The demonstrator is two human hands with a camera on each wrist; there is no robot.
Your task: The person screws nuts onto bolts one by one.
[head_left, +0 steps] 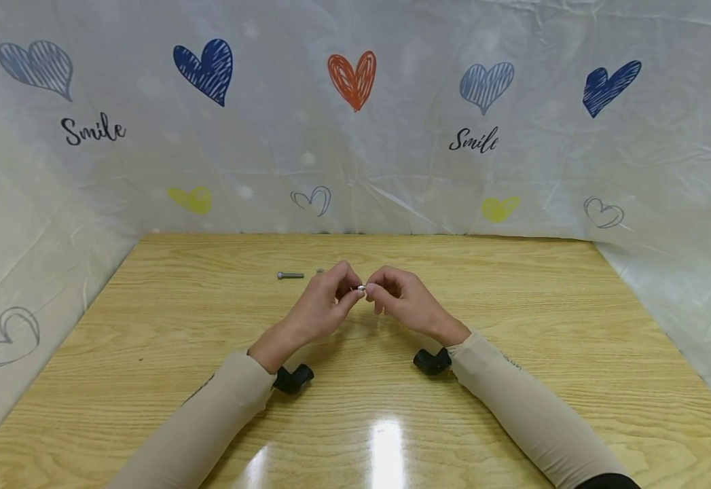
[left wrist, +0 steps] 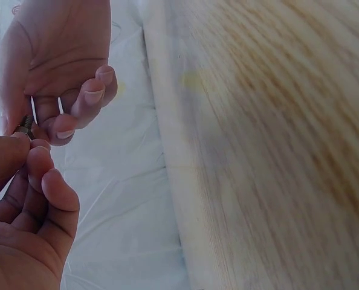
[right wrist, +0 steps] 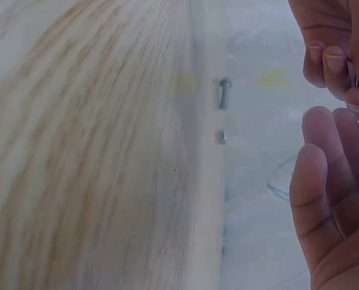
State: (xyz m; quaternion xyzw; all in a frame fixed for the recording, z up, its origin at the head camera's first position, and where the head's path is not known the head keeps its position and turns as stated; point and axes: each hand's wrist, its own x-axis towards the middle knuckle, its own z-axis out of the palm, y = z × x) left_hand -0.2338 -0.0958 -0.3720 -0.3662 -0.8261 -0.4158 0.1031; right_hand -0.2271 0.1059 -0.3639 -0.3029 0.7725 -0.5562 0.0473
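Note:
Both hands meet fingertip to fingertip above the wooden table (head_left: 355, 421). My left hand (head_left: 324, 302) pinches a small bolt (left wrist: 28, 119) between thumb and forefinger; its head is hidden in the fingers. The bolt's threaded end pokes through a hex nut (left wrist: 23, 130) toward the right palm. Thumb and forefinger of my right hand (head_left: 407, 299) pinch around that nut, the other fingers loosely curled. Behind the left hand lies a second bolt (head_left: 290, 276), on its side. A loose nut (right wrist: 221, 137) sits near it, partly covered by the left fingers in the head view.
A pale cloth backdrop (head_left: 355, 156) printed with hearts hangs along the table's far edge and down both sides. Black wrist mounts (head_left: 294, 379) stick out under the beige sleeves (head_left: 208, 421), low over the tabletop.

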